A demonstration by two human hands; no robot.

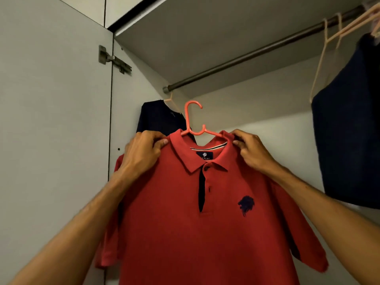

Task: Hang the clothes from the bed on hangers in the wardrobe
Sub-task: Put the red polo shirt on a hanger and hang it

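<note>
A red polo shirt (205, 233) with a dark placket and a dark chest emblem sits on a pink plastic hanger (192, 122), facing me inside the wardrobe. My left hand (141, 153) grips the shirt's left shoulder beside the collar. My right hand (253, 150) grips the right shoulder the same way. The hanger's hook stands free in the air, below the dark metal rail (257, 50) and not touching it.
A dark shirt (162, 118) hangs at the rail's left end behind the red one. Another dark garment (349, 128) hangs at the right beside an empty pale hanger (327, 48). The open grey door (53, 120) with its hinge (114, 59) stands left; a shelf lies above the rail.
</note>
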